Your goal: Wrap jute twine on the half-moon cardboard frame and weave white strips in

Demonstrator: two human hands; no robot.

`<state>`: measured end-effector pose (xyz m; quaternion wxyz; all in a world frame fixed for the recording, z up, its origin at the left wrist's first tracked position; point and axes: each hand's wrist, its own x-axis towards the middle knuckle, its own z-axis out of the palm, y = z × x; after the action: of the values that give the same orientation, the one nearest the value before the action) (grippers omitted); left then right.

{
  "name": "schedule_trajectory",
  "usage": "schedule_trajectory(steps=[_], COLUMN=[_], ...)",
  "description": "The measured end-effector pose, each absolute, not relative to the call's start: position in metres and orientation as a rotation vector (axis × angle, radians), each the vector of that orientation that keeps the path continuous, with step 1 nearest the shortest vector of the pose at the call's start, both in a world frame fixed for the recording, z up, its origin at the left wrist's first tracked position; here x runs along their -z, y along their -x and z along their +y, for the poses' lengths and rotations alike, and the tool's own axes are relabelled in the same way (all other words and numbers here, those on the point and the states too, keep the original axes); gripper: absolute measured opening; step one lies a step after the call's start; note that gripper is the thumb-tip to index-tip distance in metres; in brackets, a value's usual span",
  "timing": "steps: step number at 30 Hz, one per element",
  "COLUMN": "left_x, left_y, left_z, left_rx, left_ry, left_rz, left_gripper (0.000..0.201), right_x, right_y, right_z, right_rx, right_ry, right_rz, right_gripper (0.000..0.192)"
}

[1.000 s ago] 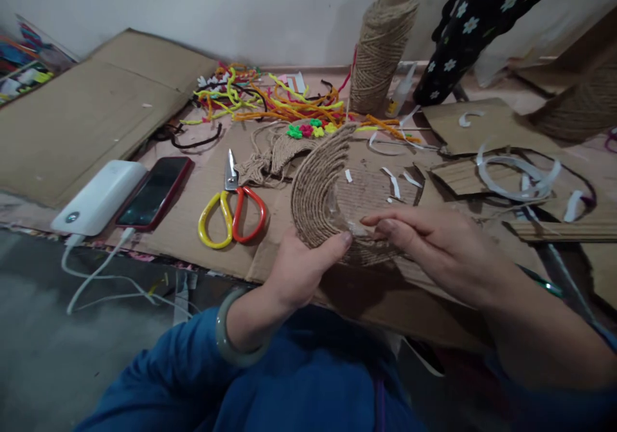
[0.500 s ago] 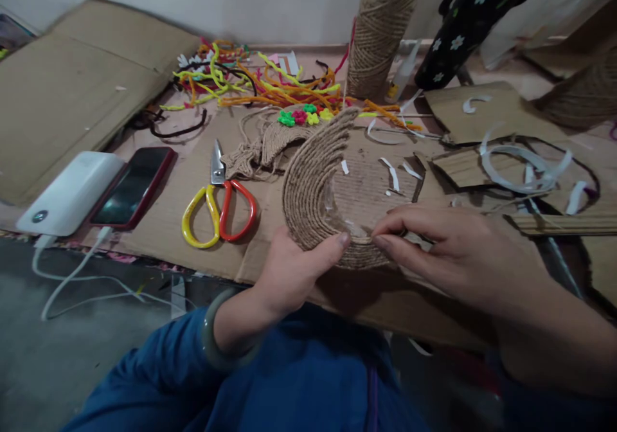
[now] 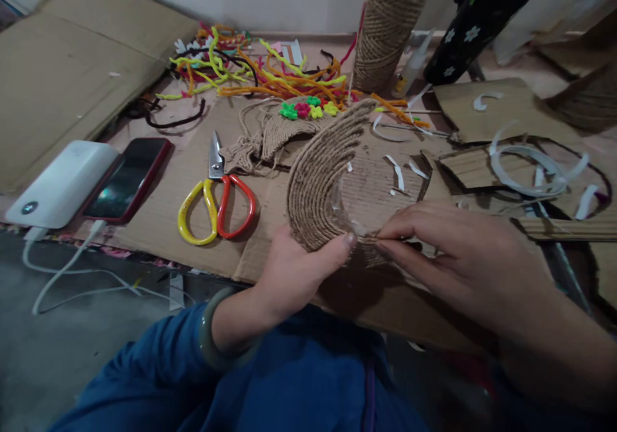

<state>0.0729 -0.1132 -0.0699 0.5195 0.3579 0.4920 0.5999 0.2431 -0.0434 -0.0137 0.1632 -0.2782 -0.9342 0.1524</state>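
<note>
Both hands (image 3: 366, 258) pinch the jute-wrapped arc (image 3: 321, 175), thumbs meeting.

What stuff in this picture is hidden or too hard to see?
- Head view: the lower edge of the jute-wrapped arch is hidden behind the left hand and right hand.
- Whatever the right fingertips pinch is too small to tell.
- The jute twine cone is cut off by the top edge.
- The power bank cable runs off into dim floor; its end is unclear.
</note>
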Motion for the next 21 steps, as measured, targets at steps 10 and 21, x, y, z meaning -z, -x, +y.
schedule_trajectory(steps=[10, 21], left_x=[0.0694, 0.0712], left_y=[-0.0725, -0.0715], left_z=[-0.1134, -0.1129], left_rx=[-1.450, -1.438], left_ry=[-0.886, -0.915], left_rz=[1.197, 1.246], left_gripper=[0.016, 0.016], right_x=[0.0150, 0.0125], right_y=[-0.2412, -0.2414], right_z=[-0.0463, -0.0457], right_rx=[-0.433, -0.717], right_ry=[0.818, 0.856], right_rz=[-2.643, -2.555], right_gripper=[0.015, 0.012])
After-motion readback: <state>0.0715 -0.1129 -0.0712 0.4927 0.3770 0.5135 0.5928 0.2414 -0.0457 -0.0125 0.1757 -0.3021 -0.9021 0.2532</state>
